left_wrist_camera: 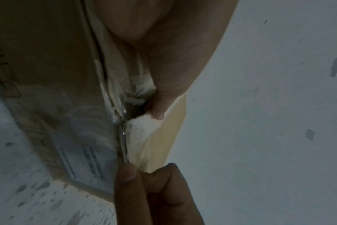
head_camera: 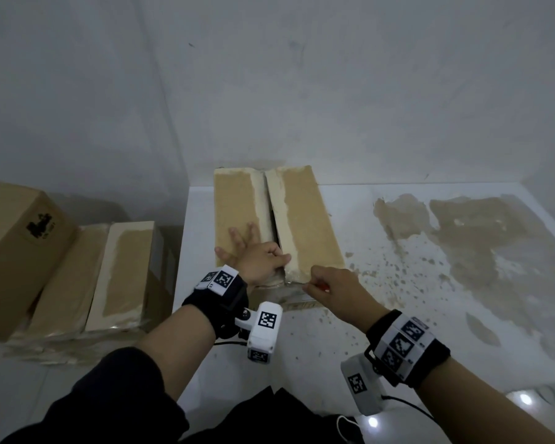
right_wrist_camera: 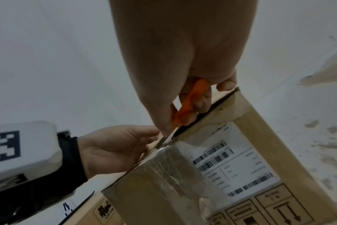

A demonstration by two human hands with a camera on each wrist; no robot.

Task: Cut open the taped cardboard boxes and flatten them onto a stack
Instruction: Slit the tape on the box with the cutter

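A brown cardboard box (head_camera: 298, 219) stands on the white table (head_camera: 318, 354), its top seam slit and slightly parted. My left hand (head_camera: 257, 261) lies on the left flap with fingers spread, its thumb (left_wrist_camera: 158, 112) at the seam by the near edge. My right hand (head_camera: 334, 283) grips an orange-handled cutter (right_wrist_camera: 192, 103). The metal blade (right_wrist_camera: 164, 141) sits in the clear tape at the box's top front edge, right next to the left hand (right_wrist_camera: 113, 149). A barcode label (right_wrist_camera: 231, 164) covers the near side of the box (right_wrist_camera: 269, 129).
Taped cardboard boxes (head_camera: 20, 245) (head_camera: 125, 270) lie on the floor to the left of the table. Brown stains (head_camera: 494, 238) and specks cover the table's right half. A pale wall (head_camera: 302, 91) rises close behind the box.
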